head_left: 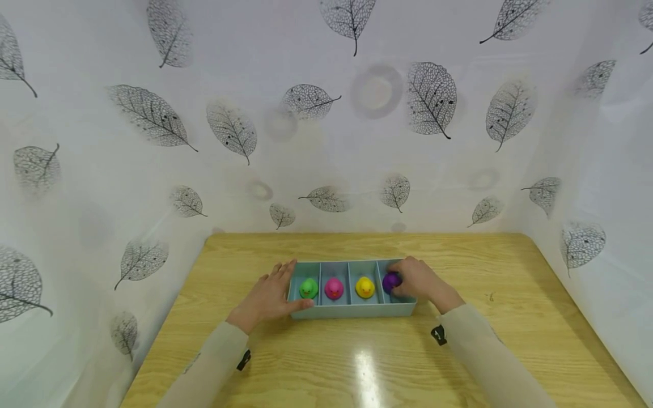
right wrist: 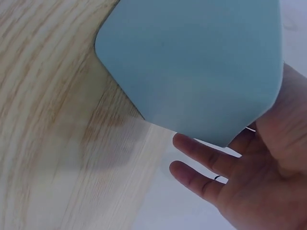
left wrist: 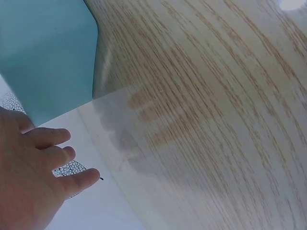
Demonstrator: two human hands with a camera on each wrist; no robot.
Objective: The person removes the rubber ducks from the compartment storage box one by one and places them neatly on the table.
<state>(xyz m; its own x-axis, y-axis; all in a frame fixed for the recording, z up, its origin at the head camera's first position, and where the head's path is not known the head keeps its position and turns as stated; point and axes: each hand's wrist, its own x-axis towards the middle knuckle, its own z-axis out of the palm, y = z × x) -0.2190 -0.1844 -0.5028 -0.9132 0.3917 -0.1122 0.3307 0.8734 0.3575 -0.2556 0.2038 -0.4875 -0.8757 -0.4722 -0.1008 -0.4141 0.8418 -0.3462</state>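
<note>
A grey-blue box (head_left: pixel 352 311) with compartments lies on the table. From left to right it holds a green rubber duck (head_left: pixel 308 289), a pink one (head_left: pixel 334 289), a yellow one (head_left: pixel 365 288) and a purple one (head_left: pixel 390 281). My left hand (head_left: pixel 267 294) rests against the box's left end, thumb over the front rim, fingers stretched toward the back corner. In the left wrist view, several of its fingers (left wrist: pixel 79 181) extend beyond the box. At the rightmost compartment my right hand (head_left: pixel 417 279) pinches the purple duck, partly covering it. The box wall (right wrist: pixel 192 62) hides that pinch in the right wrist view.
The box stands on a wood-grain table (head_left: pixel 316 357), near the middle of its width. A white leaf-patterned sheet (head_left: pixel 326 147) surrounds the table at the back and both sides. Light glares off the table in front of the box.
</note>
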